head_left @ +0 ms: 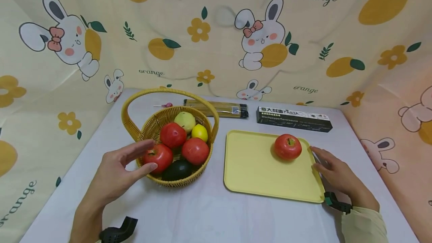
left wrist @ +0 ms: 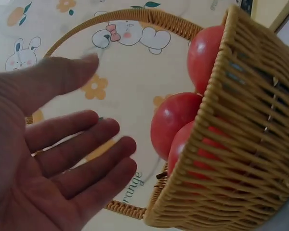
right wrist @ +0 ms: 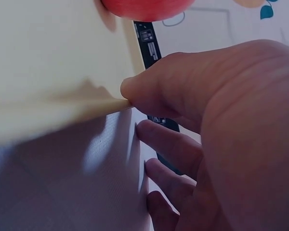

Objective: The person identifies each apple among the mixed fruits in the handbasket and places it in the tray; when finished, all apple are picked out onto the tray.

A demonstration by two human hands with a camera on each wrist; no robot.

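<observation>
My left hand hovers at the left side of a wicker basket, thumb and fingers spread. In the left wrist view, a gap separates those fingers from the basket and its red apples. Inside the basket are red apples, a pale green fruit, a small yellow fruit and a dark green fruit. Another red apple sits on a yellow tray. At the tray's right edge is my right hand; its thumb touches the rim, its other fingers extended outside it.
Behind the tray lies a black pasta box. A long brown packet with black ends lies behind the basket, near a small pink object. The basket's tall handle arches over the fruit. Printed cloth hangs behind the white table.
</observation>
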